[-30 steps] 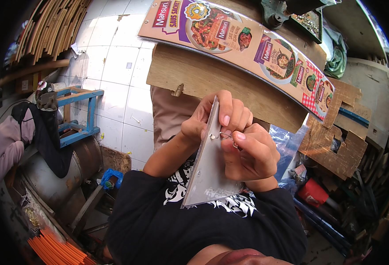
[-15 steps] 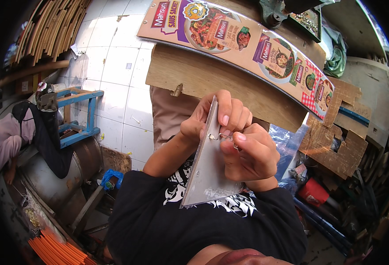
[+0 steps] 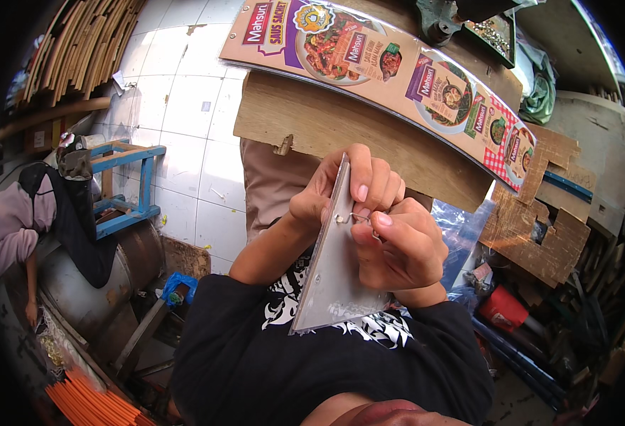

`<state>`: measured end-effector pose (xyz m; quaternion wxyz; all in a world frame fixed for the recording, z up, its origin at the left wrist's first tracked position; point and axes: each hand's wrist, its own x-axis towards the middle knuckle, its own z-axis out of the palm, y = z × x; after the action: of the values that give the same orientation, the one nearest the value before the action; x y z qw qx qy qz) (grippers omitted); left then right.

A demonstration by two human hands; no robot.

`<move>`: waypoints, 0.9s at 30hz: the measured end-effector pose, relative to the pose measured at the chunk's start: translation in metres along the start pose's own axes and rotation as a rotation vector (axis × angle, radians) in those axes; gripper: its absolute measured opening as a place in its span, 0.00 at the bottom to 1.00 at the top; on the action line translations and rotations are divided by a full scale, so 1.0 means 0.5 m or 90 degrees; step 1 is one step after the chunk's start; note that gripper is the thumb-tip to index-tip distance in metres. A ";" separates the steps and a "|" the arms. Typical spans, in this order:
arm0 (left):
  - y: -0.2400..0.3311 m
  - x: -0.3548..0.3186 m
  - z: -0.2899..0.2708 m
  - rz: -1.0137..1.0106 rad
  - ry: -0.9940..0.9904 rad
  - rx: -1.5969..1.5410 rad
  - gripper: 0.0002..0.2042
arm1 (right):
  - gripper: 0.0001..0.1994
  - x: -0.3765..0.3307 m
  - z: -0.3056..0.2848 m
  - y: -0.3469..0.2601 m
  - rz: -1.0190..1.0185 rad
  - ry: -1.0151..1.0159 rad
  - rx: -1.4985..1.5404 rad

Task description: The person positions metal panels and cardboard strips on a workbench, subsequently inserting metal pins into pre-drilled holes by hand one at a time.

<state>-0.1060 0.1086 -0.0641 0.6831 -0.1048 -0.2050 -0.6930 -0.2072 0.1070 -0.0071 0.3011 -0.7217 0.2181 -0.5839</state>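
Hands (image 3: 316,190) (image 3: 413,246) pinched tight, left on panel (image 3: 337,280), right on wire (image 3: 359,216)

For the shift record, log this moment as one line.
left hand: grips grey panel | right hand: pinches bent wire near panel | wooden table: printed sign on top

Nine o'clock: co-worker's bare forearm (image 3: 31,278), mostly tucked away a second ago, now hangs plainly toward six from the pinkish sleeve (image 3: 13,238). Co-worker's hand (image 3: 32,312) dropped to between eight and nine, just above pale stringy bundle (image 3: 52,346); contact unclear from where I stand. Clock's centre: bent wire (image 3: 359,215) in right hand (image 3: 401,247) seems slightly more exposed.
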 end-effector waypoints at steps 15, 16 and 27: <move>0.007 -0.001 0.005 -0.009 0.002 -0.004 0.18 | 0.17 -0.002 0.007 0.001 -0.010 -0.011 0.017; 0.007 0.000 0.004 -0.007 -0.002 -0.004 0.18 | 0.17 -0.003 0.007 0.001 -0.010 -0.010 0.016; 0.001 -0.006 0.007 -0.005 -0.001 -0.006 0.18 | 0.18 -0.006 0.009 -0.010 0.007 0.000 0.007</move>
<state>-0.1060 0.1128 -0.0623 0.6798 -0.1076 -0.2028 -0.6966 -0.2035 0.1133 -0.0063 0.3081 -0.7191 0.2189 -0.5831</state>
